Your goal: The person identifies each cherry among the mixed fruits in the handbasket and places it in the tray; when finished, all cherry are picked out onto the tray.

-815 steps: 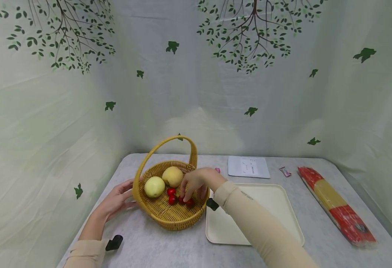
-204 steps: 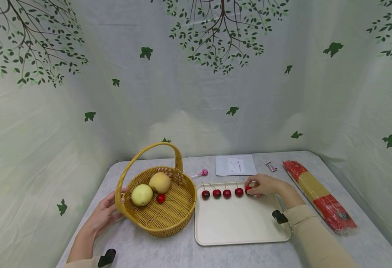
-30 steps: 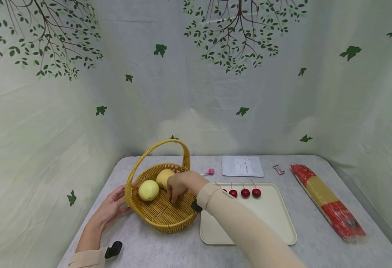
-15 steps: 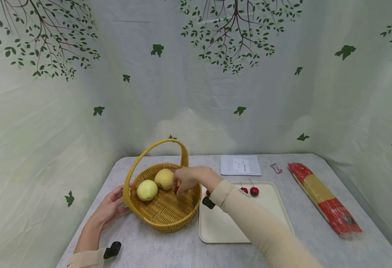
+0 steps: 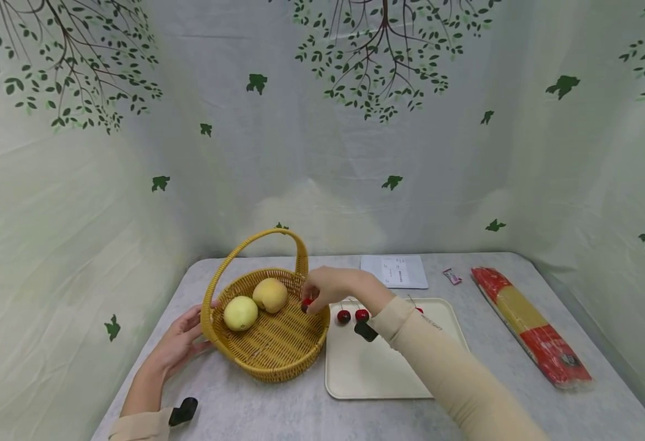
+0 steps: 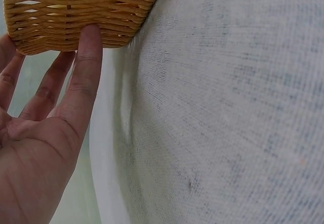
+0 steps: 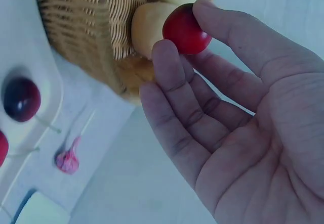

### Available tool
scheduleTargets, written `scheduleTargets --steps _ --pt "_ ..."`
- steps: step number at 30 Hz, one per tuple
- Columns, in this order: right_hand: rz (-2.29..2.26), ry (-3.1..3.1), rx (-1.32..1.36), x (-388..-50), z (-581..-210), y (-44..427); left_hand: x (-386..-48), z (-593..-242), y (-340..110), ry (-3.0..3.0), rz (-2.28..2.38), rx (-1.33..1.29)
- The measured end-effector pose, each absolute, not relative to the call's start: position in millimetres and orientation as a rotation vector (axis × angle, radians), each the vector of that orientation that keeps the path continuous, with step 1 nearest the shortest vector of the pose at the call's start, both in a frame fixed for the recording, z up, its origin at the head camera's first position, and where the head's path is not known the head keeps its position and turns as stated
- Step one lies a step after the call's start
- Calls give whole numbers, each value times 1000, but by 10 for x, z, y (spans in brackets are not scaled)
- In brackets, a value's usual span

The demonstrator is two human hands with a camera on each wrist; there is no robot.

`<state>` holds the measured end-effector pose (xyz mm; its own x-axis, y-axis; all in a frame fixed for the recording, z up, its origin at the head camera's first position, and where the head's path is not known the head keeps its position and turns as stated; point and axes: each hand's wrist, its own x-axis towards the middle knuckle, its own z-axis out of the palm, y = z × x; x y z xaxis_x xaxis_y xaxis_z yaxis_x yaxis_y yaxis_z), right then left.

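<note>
My right hand (image 5: 330,288) pinches a red cherry (image 7: 185,31) between thumb and fingertips, above the right rim of the wicker basket (image 5: 278,370). In the basket lie two round pale-yellow fruits; the greener one (image 5: 241,313) is in front, the peach-toned one (image 5: 270,295) behind. My left hand (image 5: 181,340) rests its fairly straight fingers against the basket's left side, its thumb touching the outer weave in the left wrist view. On the cream tray (image 5: 377,373) a dark cherry (image 5: 343,316) and a red cherry (image 5: 362,315) show; my right forearm hides part of the row.
A pink-wrapped lollipop (image 7: 67,161) lies behind the tray. Farther back are a white labelled packet (image 5: 394,271) and a small wrapped candy (image 5: 452,277). At right lies a long red-and-yellow package (image 5: 531,327). The basket's tall handle (image 5: 261,234) arches over it.
Since the earliest frame, cherries have gone from basket to tray, forming a row. Over the last second my right hand has lifted a cherry from the basket rightward. My left hand stays put.
</note>
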<state>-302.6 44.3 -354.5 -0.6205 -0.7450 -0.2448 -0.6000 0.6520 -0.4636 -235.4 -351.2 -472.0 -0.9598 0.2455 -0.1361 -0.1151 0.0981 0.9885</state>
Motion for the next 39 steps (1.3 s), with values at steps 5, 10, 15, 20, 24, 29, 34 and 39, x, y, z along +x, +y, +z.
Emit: scheduleTargets --steps 5,10,15,20,24,29,34,39 --pt "-581 2430 -1041 -3031 -3518 603 -2357 -4725 -3512 2110 1947 128" --pt "-651 2412 -1020 -3010 -3474 748 -2354 -4716 -3504 2108 1945 123" --pt "-747 2402 -965 -2970 -3451 976 -2351 -4705 -3499 2111 1946 132" --pt "-786 2447 -910 -2947 -3475 1275 -2347 -4691 -3504 2094 1959 147" --pt "-782 2515 -848 -2925 -3559 1533 -2347 -4701 -3506 2081 1965 166" --pt "-817 2567 -770 -2881 -3646 1843 -2350 -4711 -3512 2078 1964 189" --pt "-855 2594 -697 -2820 -3709 2106 -2349 -4705 -3502 2098 1952 154" --pt "-844 2680 -630 -2769 -3762 2318 -2361 -4691 -3497 2128 1922 129"
